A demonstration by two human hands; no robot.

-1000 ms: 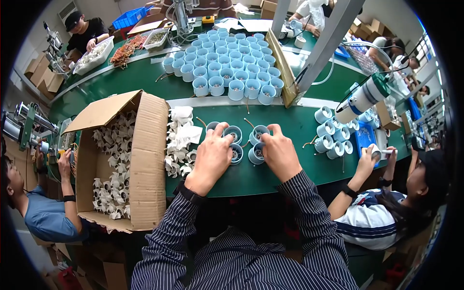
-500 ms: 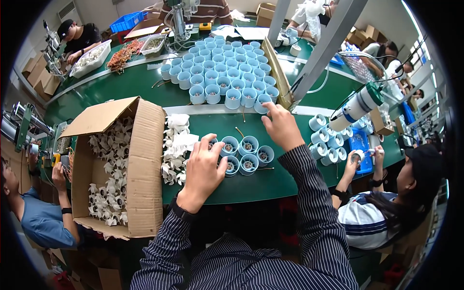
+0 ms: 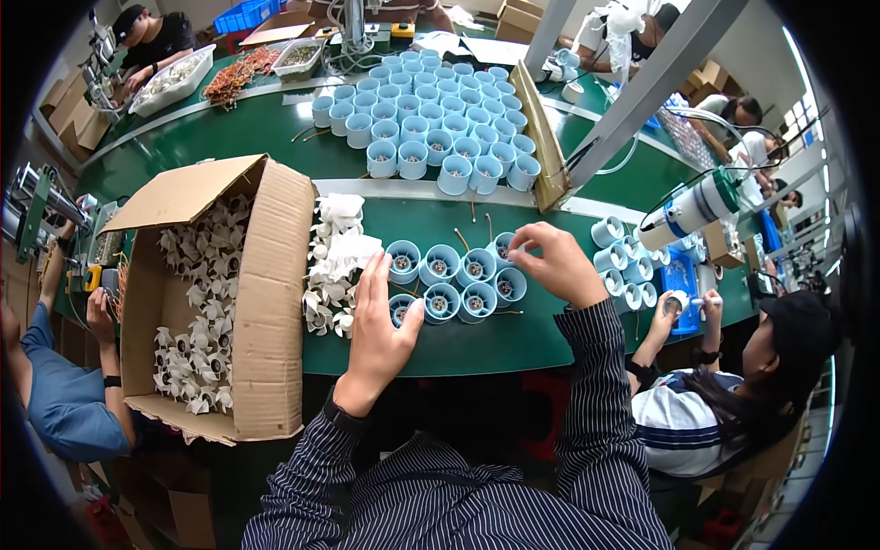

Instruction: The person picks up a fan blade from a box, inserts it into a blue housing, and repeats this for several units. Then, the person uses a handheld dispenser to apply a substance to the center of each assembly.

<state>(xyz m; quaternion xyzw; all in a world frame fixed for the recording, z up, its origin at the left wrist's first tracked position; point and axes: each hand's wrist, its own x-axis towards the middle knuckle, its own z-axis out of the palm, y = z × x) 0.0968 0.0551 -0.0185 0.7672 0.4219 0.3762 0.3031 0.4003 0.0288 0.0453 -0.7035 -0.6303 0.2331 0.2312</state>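
Note:
A small group of light-blue cup-shaped housings stands in front of me, spoked centres and coppery parts visible inside, several with thin wires trailing out. My right hand pinches the rim of one light-blue housing at the group's far right corner. Flat and with fingers stretched, my left hand rests beside the leftmost housings, partly covering one; whether it touches them I cannot tell. White fan-bladed pieces are heaped just left of that hand. Behind, a large cluster of similar housings stands in packed rows.
An open cardboard box of white bladed pieces stands at left. A metal post and golden strip rise beyond my right hand. At right, a co-worker handles a part near more housings and a blue tray.
My right hand has come nearer from the edge of the large cluster, bringing one light-blue housing to the small group. My left hand has flattened and shifted slightly, uncovering more of the leftmost housings.

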